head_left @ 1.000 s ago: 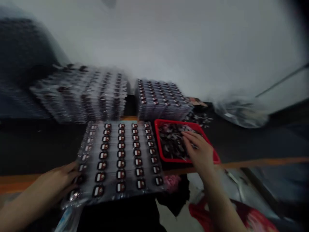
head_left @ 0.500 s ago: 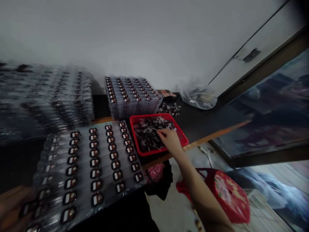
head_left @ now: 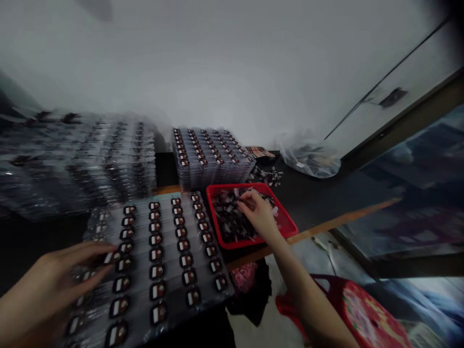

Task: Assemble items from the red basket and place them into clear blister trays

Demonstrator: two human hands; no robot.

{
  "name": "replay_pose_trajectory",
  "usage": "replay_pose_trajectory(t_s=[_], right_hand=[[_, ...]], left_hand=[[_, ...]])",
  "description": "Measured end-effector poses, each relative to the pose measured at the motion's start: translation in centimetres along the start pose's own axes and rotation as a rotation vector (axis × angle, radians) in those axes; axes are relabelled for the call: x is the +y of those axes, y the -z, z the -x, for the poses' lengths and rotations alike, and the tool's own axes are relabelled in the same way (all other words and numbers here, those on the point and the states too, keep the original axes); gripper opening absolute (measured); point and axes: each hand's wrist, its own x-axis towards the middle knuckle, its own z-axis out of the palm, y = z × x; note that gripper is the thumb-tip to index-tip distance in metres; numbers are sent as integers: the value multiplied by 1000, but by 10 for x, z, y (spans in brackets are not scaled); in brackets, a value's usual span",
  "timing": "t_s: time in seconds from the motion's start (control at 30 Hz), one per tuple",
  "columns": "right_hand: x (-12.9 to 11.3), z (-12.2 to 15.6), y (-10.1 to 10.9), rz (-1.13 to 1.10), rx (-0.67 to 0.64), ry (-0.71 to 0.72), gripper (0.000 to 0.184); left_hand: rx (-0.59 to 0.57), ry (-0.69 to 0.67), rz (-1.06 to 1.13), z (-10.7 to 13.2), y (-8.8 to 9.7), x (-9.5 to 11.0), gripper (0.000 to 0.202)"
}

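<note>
My left hand [head_left: 61, 273] reaches over the clear plastic tray [head_left: 141, 295]. Its thumb and fingers close round a small black-edged piece [head_left: 111, 257] with a white and brown face, at the tray's left part. Rows of similar pieces [head_left: 156, 270] fill the tray's columns. My right hand [head_left: 258, 212] is over the red plastic basket [head_left: 217, 227], thumb and forefinger pinching a small dark-and-pale piece [head_left: 237, 194]. Loose black and clear pieces [head_left: 226, 220] are heaped in the basket below it.
Behind stand a stack of filled trays [head_left: 213, 166] and a larger stack [head_left: 108, 164] at left. A plastic bag [head_left: 310, 159], checked cloth [head_left: 260, 152] and loose pieces [head_left: 270, 176] lie on the dark table. A red stool [head_left: 373, 314] stands below at right.
My left hand has come in from the lower left corner to the tray's left columns. The right hand has lifted slightly from the heap, a piece now showing in its fingers. The view has shifted left.
</note>
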Motion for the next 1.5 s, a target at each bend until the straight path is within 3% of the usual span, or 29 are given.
replay_pose_trajectory(t_s=[0.07, 0.2, 0.33, 0.5, 0.63, 0.77, 0.93, 1.07, 1.5], right_hand=[[-24, 0, -16, -205, -41, -11, 17], [-76, -2, -55, -339, -133, 90, 18], [-114, -4, -84, -479, -307, 92, 17], [-132, -12, -88, -622, -582, -18, 18], [-132, -15, -85, -668, -655, -33, 21], [-133, -11, -88, -724, -512, -30, 17], [-140, -2, -84, -554, -287, 236, 12], [-144, 2, -79, -451, -260, 401, 15], [-144, 4, -77, -367, -212, 701, 21]], left_hand=[[24, 2, 30, -14, -5, 21, 23], [-74, -104, 157, -46, -14, 58, 20], [-123, -131, 318, -64, -18, 75, 20], [-67, -37, 380, -67, -12, 78, 20], [-45, 46, 405, -68, -5, 77, 19], [-37, 106, 472, -69, -2, 81, 19], [-14, 129, 542, -70, -3, 82, 29], [-39, 141, 550, -72, -4, 82, 33], [-37, 198, 690, -71, -4, 87, 40]])
